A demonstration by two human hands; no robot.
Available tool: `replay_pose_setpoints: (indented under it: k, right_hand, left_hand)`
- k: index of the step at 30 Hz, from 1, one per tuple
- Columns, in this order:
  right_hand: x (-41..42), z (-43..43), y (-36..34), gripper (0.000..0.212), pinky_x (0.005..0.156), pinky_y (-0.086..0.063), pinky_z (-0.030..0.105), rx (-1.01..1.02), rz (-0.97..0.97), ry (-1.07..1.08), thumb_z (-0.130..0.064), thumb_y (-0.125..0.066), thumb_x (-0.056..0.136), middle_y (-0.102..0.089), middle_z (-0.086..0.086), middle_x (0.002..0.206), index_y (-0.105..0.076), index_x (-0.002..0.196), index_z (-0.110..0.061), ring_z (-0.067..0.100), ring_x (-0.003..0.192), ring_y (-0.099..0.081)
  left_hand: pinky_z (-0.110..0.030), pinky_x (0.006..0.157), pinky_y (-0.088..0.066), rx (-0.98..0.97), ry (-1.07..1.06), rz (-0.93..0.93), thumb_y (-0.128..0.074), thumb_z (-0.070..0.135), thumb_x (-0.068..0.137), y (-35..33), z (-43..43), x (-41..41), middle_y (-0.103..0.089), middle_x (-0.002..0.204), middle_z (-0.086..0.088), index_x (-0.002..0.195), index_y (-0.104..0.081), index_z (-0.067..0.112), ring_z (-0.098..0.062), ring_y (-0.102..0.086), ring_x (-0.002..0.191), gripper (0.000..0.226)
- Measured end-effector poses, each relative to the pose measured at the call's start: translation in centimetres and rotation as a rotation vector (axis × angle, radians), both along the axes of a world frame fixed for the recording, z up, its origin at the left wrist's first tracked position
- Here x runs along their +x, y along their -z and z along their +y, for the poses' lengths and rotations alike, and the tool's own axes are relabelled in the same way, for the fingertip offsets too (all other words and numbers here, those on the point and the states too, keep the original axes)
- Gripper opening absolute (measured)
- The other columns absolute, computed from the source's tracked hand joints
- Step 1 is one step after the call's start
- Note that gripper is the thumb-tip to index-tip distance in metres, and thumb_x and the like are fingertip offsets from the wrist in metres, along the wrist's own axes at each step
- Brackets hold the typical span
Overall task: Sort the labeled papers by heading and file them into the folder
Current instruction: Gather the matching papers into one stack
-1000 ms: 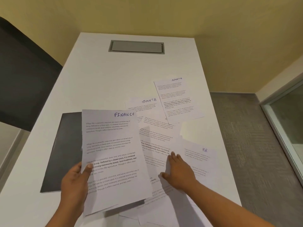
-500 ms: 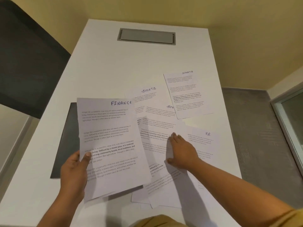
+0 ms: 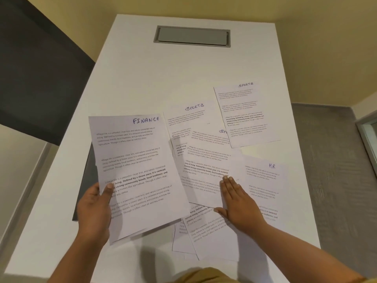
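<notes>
Folder [image 3: 85, 172]: dark, was found flat on the white table [image 3: 163, 78], largely covered by the FINANCE sheets [image 3: 138, 170].
Left hand [image 3: 92, 209]: was curled round the lower left edge of the FINANCE sheets, thumb pressed on top.
Right hand [image 3: 238, 203]: was laid flat, fingers straight and together, on the overlapped loose papers [image 3: 206, 180], beside the HR sheet [image 3: 263, 180].
SPORTS sheets [image 3: 246, 115]: were noted beyond both hands, partly overlapped.

Scattered papers [image 3: 206, 164] crowd the table's [image 3: 142, 82] near half; far half lies open.
</notes>
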State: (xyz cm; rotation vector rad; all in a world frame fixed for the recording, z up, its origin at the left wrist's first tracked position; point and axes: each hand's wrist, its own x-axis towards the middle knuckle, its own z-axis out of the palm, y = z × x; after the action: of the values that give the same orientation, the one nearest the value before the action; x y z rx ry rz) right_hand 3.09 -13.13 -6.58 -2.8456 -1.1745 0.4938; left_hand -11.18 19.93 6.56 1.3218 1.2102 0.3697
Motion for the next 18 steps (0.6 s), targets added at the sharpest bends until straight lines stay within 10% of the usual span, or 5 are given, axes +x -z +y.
replay_pose_setpoints:
  k: [8, 18]
  right_hand:
    - [0.0, 0.2, -0.6, 0.045, 0.090, -0.058, 0.038, 0.230, -0.138, -0.084, -0.026, -0.043, 0.093, -0.062, 0.013, 0.133, -0.064, 0.126, -0.003, 0.027, 0.125, -0.058]
    - [-0.4, -0.3, 0.3, 0.041, 0.078, -0.058, 0.043, 0.143, -0.214, -0.077, -0.006, -0.065, 0.079, -0.065, 0.016, 0.126, -0.065, 0.119, 0.001, 0.035, 0.114, -0.063]
  left_hand:
    - [-0.032, 0.071, -0.055, -0.004, 0.000, -0.008, -0.056, 0.017, 0.098, 0.1, -0.1, 0.6, -0.072, 0.105, -0.004, 0.118, -0.065, 0.013, -0.023, -0.070, 0.089, 0.022]
    - [-0.032, 0.076, -0.054, 0.004, 0.014, -0.037, -0.057, 0.015, 0.097, -0.2, -0.6, 0.4, -0.073, 0.105, -0.003, 0.113, -0.068, 0.017, -0.024, -0.071, 0.091, 0.019]
